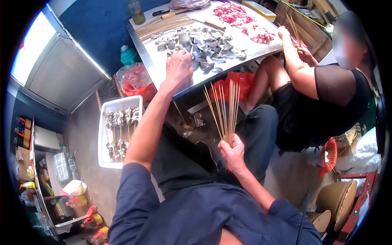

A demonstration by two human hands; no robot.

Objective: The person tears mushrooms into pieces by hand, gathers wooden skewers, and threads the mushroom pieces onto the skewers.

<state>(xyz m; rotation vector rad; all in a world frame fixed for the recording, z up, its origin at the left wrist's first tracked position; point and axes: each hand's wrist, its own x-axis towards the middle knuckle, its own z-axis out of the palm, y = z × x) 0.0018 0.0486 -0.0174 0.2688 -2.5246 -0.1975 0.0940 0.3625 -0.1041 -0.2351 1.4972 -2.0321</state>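
My right hand is wrapped round a bundle of thin wooden skewers, their tips fanned upward above my lap. At the near left edge of a pile of grey, curled food slices is my left hand, fingers bent down and pressed together among the pieces. What those fingers pinch, if anything, is hidden. Loose skewers lie in a row on the metal-edged table behind the pile. To the left of my legs, a white tray holds several threaded skewers of grey pieces.
Red-and-white meat pieces cover the far right of the table. A knife and a jar are there too. At right sits another person holding skewers. A red bag hangs below the table; bottles stand lower left.
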